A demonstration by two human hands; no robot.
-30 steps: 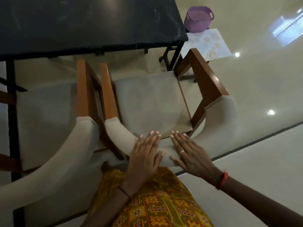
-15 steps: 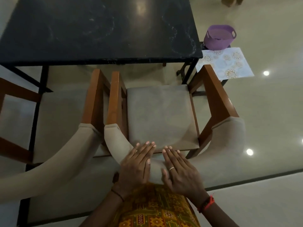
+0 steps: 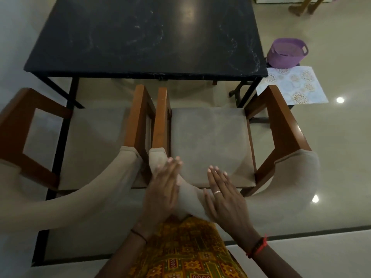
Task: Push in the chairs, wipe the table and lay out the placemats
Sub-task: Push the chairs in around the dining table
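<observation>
Left hand (image 3: 162, 189) and right hand (image 3: 224, 195) lie flat, fingers straight, gripping nothing, on the curved, beige padded back of the chair (image 3: 210, 141). Ahead of them lies its square seat, then the glossy black worktop (image 3: 150, 37).

A purple basket (image 3: 287, 55) with cut-out handles stands at the far right on a low dark stand (image 3: 292, 106). The glossy beige floor (image 3: 341, 147) mirrors two round lights on the right, and a dark stripe (image 3: 301, 231) crosses its near part. Wooden furniture legs (image 3: 301, 7) show at the far right. Nearest lies a yellow patterned garment (image 3: 186, 253).
</observation>
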